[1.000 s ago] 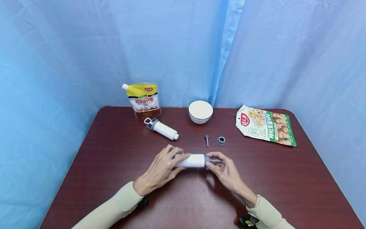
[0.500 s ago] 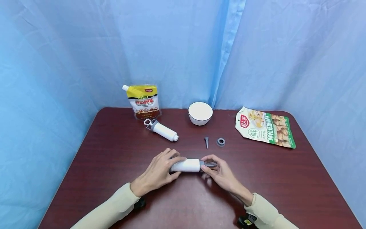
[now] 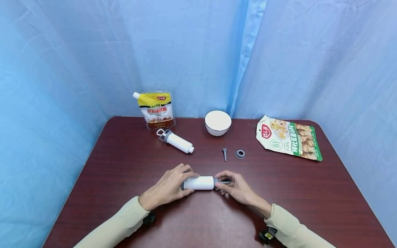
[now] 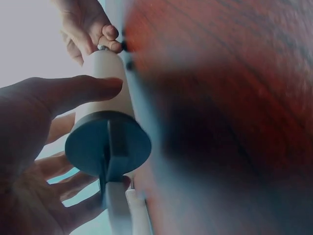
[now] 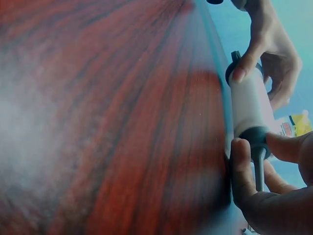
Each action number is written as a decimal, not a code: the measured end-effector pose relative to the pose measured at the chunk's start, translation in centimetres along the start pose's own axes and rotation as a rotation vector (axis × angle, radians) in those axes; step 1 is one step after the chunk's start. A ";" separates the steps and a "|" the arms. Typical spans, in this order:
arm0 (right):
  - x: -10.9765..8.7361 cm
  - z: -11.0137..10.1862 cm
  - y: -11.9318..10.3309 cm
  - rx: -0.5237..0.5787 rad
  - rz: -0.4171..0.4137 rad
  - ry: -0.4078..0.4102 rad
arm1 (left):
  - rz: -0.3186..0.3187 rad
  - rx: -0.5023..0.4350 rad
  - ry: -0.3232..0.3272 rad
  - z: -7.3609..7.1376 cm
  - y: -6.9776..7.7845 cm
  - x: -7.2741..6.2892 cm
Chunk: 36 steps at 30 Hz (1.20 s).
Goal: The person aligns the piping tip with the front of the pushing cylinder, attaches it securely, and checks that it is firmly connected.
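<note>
Over the near half of the table, the white syringe has come closer and slightly left; the left hand wraps its handle end, the right hand pinches the grey collar behind the nozzle. Neither grip has visibly changed, so the work in hand seems centred on that collar.

Held syringe: smooth white plastic barrel, semi-gloss. Tabletop: wood-grained, glossy. Spouted pouch, 11 o'clock from syringe: glossy film. Curtain, 12 o'clock: creased cloth, slight sheen.
</note>
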State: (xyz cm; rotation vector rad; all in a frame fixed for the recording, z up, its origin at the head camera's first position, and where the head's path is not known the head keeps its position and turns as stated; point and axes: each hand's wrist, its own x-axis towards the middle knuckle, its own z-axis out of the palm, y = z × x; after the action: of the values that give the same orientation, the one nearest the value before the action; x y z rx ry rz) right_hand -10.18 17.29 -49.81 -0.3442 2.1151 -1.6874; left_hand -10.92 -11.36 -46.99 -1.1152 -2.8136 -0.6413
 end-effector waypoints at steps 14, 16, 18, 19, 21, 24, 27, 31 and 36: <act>0.1 -1.3 0.2 -0.058 0.030 -0.029 | -0.028 -0.023 -0.057 0.0 -0.5 0.3; -0.1 -1.7 -0.1 -0.082 0.041 -0.019 | -0.033 -0.025 -0.060 -0.1 -0.5 0.4; -0.3 -2.2 -0.4 -0.115 0.044 -0.008 | -0.038 -0.027 -0.063 -0.3 -0.5 0.6; -0.4 -2.5 -0.6 -0.132 0.046 -0.002 | -0.040 -0.029 -0.063 -0.4 -0.5 0.7; -0.5 -3.2 -0.8 -0.166 0.054 0.011 | -0.040 -0.041 -0.066 -0.6 -0.5 1.0; -0.5 -4.3 -1.2 -0.222 0.059 0.029 | -0.031 -0.071 -0.071 -1.0 -0.5 1.7; -0.4 -5.5 -1.3 -0.278 0.064 0.050 | -0.021 -0.109 -0.085 -1.5 -0.6 2.7; 0.0 -7.0 -1.4 -0.339 0.069 0.079 | -0.024 -0.155 -0.116 -2.1 -0.6 4.4; 0.5 -8.7 -1.5 -0.375 0.067 0.108 | -0.006 -0.204 -0.147 -2.6 -0.6 7.1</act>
State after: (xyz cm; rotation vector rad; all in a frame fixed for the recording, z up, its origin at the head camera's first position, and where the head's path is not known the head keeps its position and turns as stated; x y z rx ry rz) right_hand -14.71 24.26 -46.90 -0.2908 2.4942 -1.2924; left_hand -16.83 -8.17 -43.49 -1.2338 -2.9279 -0.8995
